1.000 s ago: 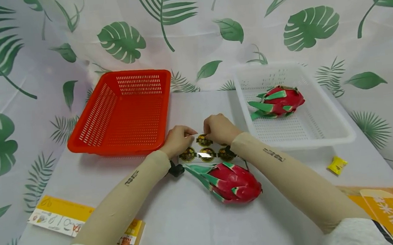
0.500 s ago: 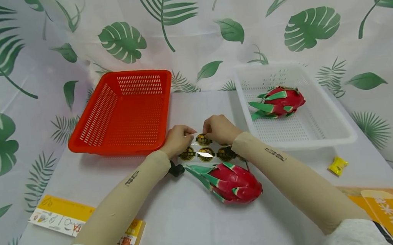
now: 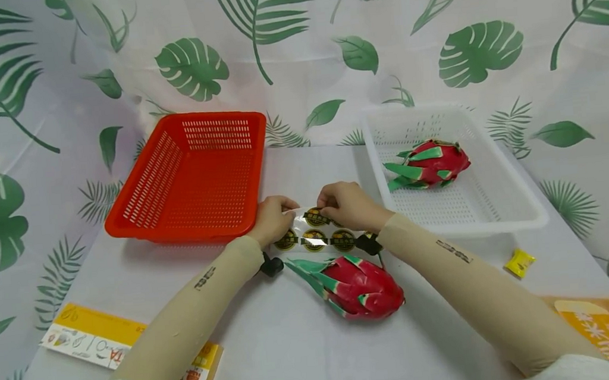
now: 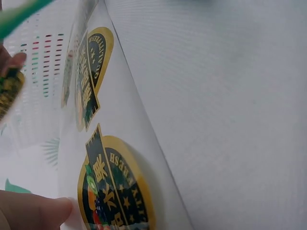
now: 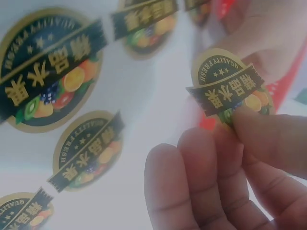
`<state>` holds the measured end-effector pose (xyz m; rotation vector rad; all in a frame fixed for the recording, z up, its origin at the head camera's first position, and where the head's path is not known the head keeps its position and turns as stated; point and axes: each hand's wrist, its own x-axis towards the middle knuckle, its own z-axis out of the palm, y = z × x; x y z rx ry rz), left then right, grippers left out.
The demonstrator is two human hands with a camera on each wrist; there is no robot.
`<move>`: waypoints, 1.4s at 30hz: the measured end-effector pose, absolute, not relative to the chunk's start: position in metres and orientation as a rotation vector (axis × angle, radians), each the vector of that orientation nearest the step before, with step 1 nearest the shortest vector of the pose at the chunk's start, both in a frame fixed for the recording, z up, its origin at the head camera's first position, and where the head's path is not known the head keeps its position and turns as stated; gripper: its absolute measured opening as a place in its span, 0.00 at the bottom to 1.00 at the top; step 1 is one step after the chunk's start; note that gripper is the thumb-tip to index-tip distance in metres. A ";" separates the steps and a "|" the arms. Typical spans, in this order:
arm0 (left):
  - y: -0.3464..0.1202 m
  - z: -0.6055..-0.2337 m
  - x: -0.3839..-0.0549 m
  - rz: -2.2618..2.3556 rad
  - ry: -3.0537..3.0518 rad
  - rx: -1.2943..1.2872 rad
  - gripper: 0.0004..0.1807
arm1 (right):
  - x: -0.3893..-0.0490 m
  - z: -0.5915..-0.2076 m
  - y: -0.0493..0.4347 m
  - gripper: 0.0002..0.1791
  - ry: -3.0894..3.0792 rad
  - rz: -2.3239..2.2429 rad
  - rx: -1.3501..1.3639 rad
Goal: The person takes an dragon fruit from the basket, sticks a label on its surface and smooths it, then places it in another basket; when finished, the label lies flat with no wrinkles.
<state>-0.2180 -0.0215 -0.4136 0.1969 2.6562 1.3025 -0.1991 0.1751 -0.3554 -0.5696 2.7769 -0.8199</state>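
My left hand (image 3: 273, 221) grips the edge of a shiny sheet of round black-and-gold fruit stickers (image 3: 298, 221), held above the table between the two baskets. Its thumb (image 4: 36, 211) lies beside the sheet's edge in the left wrist view. My right hand (image 3: 354, 207) pinches a single sticker (image 5: 228, 84) between thumb and index finger. In the right wrist view that sticker stands apart from the printed rows. Just nearer than the sheet, a red dragon fruit (image 3: 366, 286) with green scales lies on its side on the table.
A red basket (image 3: 189, 227) stands at the left. The white basket (image 3: 500, 222) at the right holds another dragon fruit (image 3: 437, 164). A small yellow packet (image 3: 519, 262), an orange bag (image 3: 608, 330) and a yellow-and-white box (image 3: 93, 338) lie nearer the front.
The right hand has shifted slightly right, and its forearm has swung outward. The sticker sheet has moved slightly left. The view has tilted a little; the dragon fruits and baskets stay put.
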 end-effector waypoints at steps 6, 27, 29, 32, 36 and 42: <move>-0.022 -0.413 -0.215 1.294 2.664 0.202 0.13 | -0.181 -0.341 0.185 0.02 2.707 -0.902 -0.582; -0.023 -0.388 -0.191 1.194 2.650 0.399 0.15 | -0.140 -0.320 0.226 0.03 2.663 -0.980 -0.620; -0.022 -0.380 -0.184 1.197 2.638 0.436 0.14 | -0.138 -0.319 0.230 0.03 2.651 -0.995 -0.620; -0.016 -0.367 -0.173 1.209 2.603 0.574 0.13 | -0.134 -0.319 0.235 0.04 2.642 -1.006 -0.623; -0.005 -0.352 -0.157 1.186 2.543 0.798 0.13 | -0.127 -0.318 0.241 0.03 2.627 -1.028 -0.621; 0.007 -0.340 -0.142 1.131 2.502 0.973 0.07 | -0.118 -0.321 0.245 0.02 2.565 -1.086 -0.585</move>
